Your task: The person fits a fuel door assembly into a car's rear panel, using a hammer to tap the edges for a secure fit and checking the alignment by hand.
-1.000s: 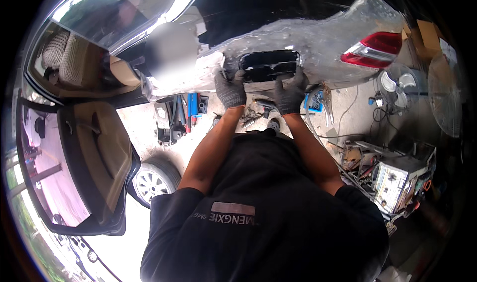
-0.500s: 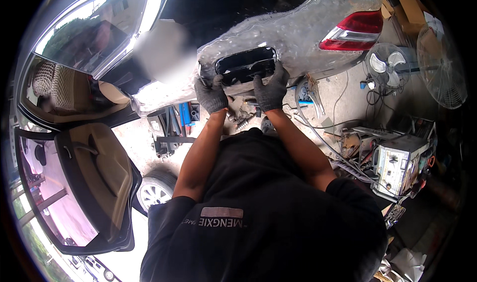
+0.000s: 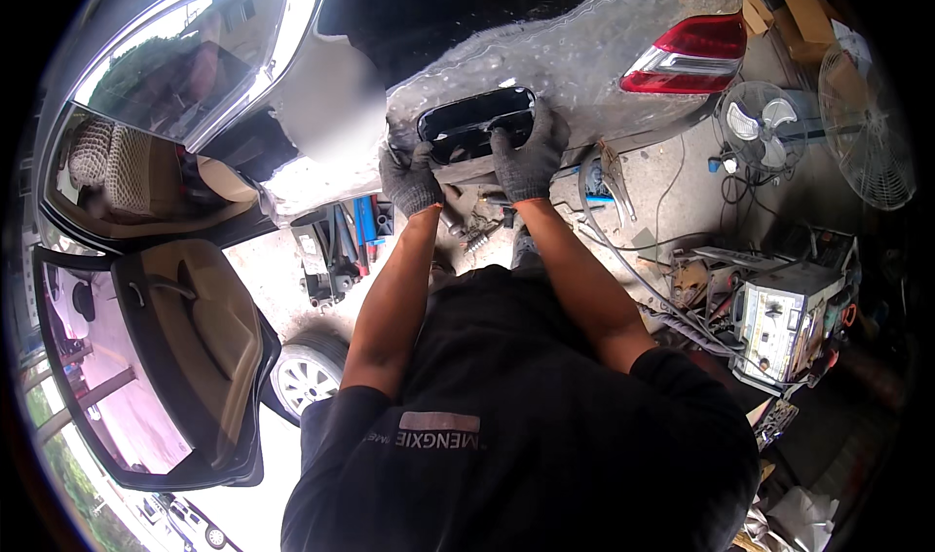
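Observation:
In a dark knit glove, my left hand (image 3: 409, 179) is closed at the left end of a black, round-ended part (image 3: 463, 146) with a dark rim and a hollow middle. My right hand (image 3: 532, 153), gloved alike, grips the right end; its thumb lies over the front and its fingers wrap the outer side. The part sits against the lower side of a car's grey, sanded rear panel (image 3: 575, 65). Whether it is loose or fixed to the car I cannot tell. Further right on the panel is a red and clear tail light (image 3: 687, 55).
An open car door (image 3: 190, 348) stands at the left, near a wheel (image 3: 307, 377) on the floor. Tools (image 3: 477, 233) lie below my hands. At the right are a fan (image 3: 760, 124), a white machine (image 3: 779, 323), hoses and cardboard boxes (image 3: 806, 21).
The view has shifted slightly. My right thumb and fingers have moved a little on the black part; my left hand stays at its left end.

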{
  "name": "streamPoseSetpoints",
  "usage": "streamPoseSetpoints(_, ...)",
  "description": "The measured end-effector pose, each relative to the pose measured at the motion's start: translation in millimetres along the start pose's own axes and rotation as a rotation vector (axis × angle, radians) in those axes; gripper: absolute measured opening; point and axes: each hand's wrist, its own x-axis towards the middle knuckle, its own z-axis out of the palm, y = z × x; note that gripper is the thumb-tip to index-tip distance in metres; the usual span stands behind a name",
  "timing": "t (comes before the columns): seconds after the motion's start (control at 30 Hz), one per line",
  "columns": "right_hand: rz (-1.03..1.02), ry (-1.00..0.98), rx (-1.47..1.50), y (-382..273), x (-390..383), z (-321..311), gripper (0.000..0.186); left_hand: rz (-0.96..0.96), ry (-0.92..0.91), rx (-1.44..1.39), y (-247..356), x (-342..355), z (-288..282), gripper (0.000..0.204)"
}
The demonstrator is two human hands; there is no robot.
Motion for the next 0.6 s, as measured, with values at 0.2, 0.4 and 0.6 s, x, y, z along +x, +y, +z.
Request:
streamPoseSetpoints(0.2,0.067,-0.010,-0.036,-5,4,8,0.074,-0.026,0.041,-0.046,4,-2,3,0.031)
streamPoseSetpoints(0.4,-0.230,0.017,-0.126,-10,24,-6,0.066,-0.019,0.059,-0.046,4,-3,4,0.034)
streamPoseSetpoints(0.6,-0.297,0.003,-0.139,-1,35,1,0.054,-0.077,0.010,-0.017,17,-3,0,0.035)
